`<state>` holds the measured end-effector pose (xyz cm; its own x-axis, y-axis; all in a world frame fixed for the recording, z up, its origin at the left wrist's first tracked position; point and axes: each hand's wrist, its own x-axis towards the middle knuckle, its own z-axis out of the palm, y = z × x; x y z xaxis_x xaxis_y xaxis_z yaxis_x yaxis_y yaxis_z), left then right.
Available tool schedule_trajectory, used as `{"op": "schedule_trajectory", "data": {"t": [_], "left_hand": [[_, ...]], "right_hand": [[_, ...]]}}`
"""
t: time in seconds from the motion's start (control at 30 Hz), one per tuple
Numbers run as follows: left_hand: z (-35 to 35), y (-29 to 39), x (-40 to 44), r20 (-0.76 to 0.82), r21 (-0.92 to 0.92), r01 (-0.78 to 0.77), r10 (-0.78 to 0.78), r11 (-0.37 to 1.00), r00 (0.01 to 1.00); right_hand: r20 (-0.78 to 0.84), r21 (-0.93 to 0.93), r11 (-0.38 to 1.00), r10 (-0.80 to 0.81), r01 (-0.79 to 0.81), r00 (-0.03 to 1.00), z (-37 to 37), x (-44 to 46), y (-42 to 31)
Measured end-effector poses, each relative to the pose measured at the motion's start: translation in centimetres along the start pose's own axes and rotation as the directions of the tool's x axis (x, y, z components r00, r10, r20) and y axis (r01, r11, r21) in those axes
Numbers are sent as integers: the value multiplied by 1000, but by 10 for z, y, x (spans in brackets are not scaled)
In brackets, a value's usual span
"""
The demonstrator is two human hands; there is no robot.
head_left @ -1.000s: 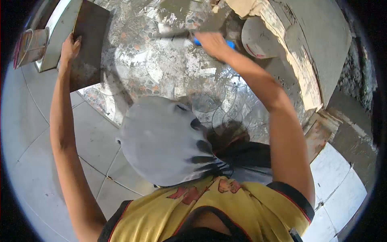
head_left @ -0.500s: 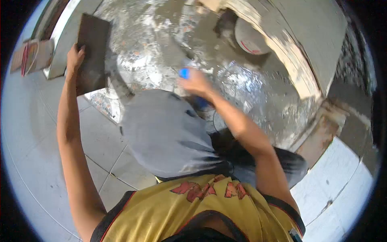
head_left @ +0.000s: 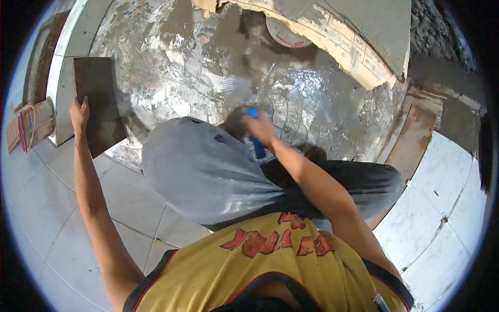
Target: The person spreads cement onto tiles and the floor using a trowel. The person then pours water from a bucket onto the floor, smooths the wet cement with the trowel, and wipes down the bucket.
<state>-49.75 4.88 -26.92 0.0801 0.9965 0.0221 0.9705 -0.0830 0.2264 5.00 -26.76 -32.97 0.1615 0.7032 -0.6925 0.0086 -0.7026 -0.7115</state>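
"fingers on the left hand (head_left: pixel 79 117), what do they do?"

"they close on the long edge of a dark board (head_left: pixel 99 104). i see the thumb by the edge, but i can't tell how far the other tips go under."

"where is the board?"

"on the left side, between the pail (head_left: pixel 39 125) and the wet, patchy floor (head_left: pixel 156 78). it's well apart from the right hand (head_left: pixel 260 127)."

"and what does the right hand have?"

"its fingers wrap round a blue handle (head_left: pixel 253 112), just past the grey knee (head_left: pixel 192 156). it's a bit blurry, so i can't see each finger. the far end of the tool is a smudge too."

"how do you do this bit well?"

"i think you hold the handle snug but not too hard, and let the wrist be loose. the board is wide, so a firm pinch stops it from tipping. watch out for the round white tub (head_left: pixel 286 31) and the torn cardboard (head_left: pixel 332 47). wet floor can be slippy, so small, slow moves are best!"
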Motion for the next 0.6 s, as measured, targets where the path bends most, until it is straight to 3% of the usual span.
{"op": "schedule_trajectory", "data": {"t": [0.07, 0.13, 0.2, 0.27, 0.3, 0.33, 0.37, 0.4, 0.43, 0.5, 0.6], "left_hand": [[0, -5, -2, 8, 62, 10, -11, 998, 1000], [0, -5, 3, 9, 75, 15, -16, 997, 1000], [1, -8, 2, 5, 36, 41, -41, 999, 999], [-2, 4, -3, -7, -82, -4, 3, 997, 1000], [-4, 4, -7, -11, -138, -18, 17, 990, 1000], [-5, -2, -10, 11, -97, 2, -1, 995, 1000], [-2, -7, -5, 26, -59, 20, -19, 998, 999], [1, -11, 1, 38, -22, 36, -35, 999, 999], [2, -14, 3, 16, -32, 28, -28, 999, 999], [6, -17, -1, -11, -52, 13, -13, 999, 1000], [-3, -2, -4, 19, -42, 41, -40, 998, 999]], "right_hand": [[154, -322, 920, -182, 223, 971, 43, 30, -37], [175, -347, 887, -258, 305, 950, 112, 89, -56], [164, -115, 991, -45, 64, 985, 136, 99, -112], [61, 181, 984, -19, 7, 998, 143, 121, -114], [-43, 316, 944, -84, 94, 996, 131, 116, -104], [-93, 144, 986, -74, 87, 993, 118, 140, -59], [-76, 279, 959, -38, 58, 996, 78, 90, -60], [-179, 253, 966, 99, -51, 979, 53, 62, -60], [-310, 66, 997, -14, 36, 951, 34, 54, -23], [-336, 277, 959, 150, -55, 930, 14, 1, -32], [-3, -189, 980, -70, 68, 998, 11, 4, 1]]}}
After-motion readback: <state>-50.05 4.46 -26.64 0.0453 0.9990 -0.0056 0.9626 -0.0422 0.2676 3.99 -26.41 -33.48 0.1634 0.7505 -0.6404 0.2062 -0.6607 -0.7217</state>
